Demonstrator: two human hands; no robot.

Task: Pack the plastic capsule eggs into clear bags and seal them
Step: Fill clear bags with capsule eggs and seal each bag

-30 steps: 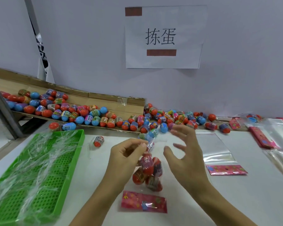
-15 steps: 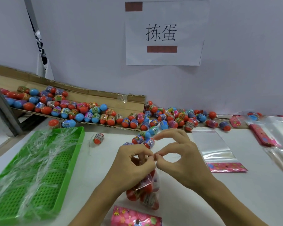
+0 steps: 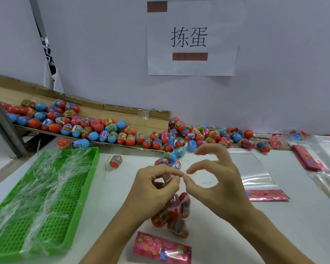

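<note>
A clear bag holding several red capsule eggs hangs below my hands, above the white table. My left hand pinches the bag's top edge between thumb and forefinger. My right hand pinches the same edge just to the right, its other fingers spread upward. A pink printed header card lies flat below the bag. Loose red and blue capsule eggs lie heaped along the back of the table and on a cardboard flap.
A green perforated tray full of clear plastic strips sits at the left. A single egg lies beside it. Empty clear bags and pink cards lie to the right. A paper sign hangs on the wall.
My hands came together at the bag's top edge and now pinch it; the bag of eggs dropped lower, and my right hand went from spread wide to pinching.
</note>
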